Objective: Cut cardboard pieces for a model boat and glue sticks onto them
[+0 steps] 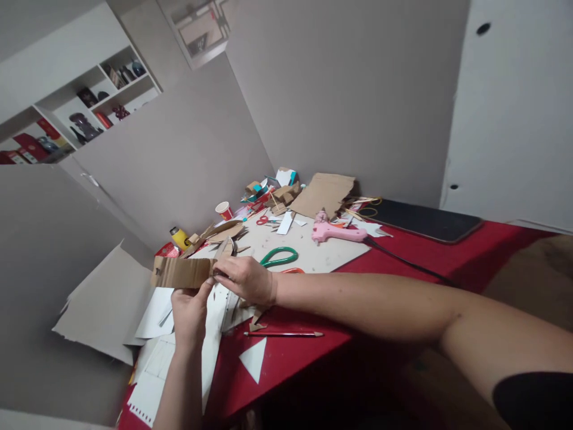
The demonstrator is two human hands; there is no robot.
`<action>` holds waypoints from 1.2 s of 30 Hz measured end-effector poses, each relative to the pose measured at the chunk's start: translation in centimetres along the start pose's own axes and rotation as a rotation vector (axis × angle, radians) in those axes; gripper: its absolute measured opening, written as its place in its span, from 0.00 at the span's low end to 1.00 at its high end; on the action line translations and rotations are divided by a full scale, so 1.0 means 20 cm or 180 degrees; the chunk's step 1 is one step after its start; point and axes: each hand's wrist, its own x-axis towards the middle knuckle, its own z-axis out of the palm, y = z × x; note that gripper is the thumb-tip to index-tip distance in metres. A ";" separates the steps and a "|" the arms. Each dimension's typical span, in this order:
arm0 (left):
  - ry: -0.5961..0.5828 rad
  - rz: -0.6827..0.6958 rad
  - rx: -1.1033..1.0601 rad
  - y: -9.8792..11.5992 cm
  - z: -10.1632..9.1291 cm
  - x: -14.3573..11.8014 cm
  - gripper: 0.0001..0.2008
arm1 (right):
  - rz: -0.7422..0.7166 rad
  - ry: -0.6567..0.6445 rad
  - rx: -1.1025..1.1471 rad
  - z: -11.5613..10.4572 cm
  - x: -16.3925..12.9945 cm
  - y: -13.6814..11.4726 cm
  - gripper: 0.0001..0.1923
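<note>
Red-covered table point(447, 251): pink glue gun point(338, 233) around 1 o'clock on a pale board point(313, 251), green scissors point(280, 257) near center, pencil point(284, 334) and white triangle point(255, 358) at 6, paper cup point(224, 210) at 11.

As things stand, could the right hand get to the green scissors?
Probably yes. The scissors lie open to view on the white board just beyond the right hand, nothing between them. But that hand and the left hand are both gripping the cardboard strip, so it would have to let go.

Both forearms reach forward, bare — the left hand point(190, 316) pinches from below, the right hand point(245, 279) clamps from above, fingers curled.
</note>
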 end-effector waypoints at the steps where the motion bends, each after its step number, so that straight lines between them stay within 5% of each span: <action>1: -0.0082 -0.0006 0.0009 0.00 0.00 0.01 0.18 | -0.0001 -0.0078 -0.0043 0.00 0.00 0.00 0.05; 16: 0.0083 0.0041 0.0236 -0.11 0.04 0.00 0.15 | 0.0637 -0.0728 -0.0119 -0.01 0.02 0.01 0.06; 28: 0.0224 -0.0161 -0.0306 -0.16 0.11 -0.02 0.16 | 0.0757 -0.0755 -0.0064 0.03 -0.01 0.04 0.06; 36: 0.0217 -0.0328 -0.0463 -0.18 0.06 -0.03 0.14 | 0.0595 -0.0886 -0.0069 0.04 -0.02 0.02 0.07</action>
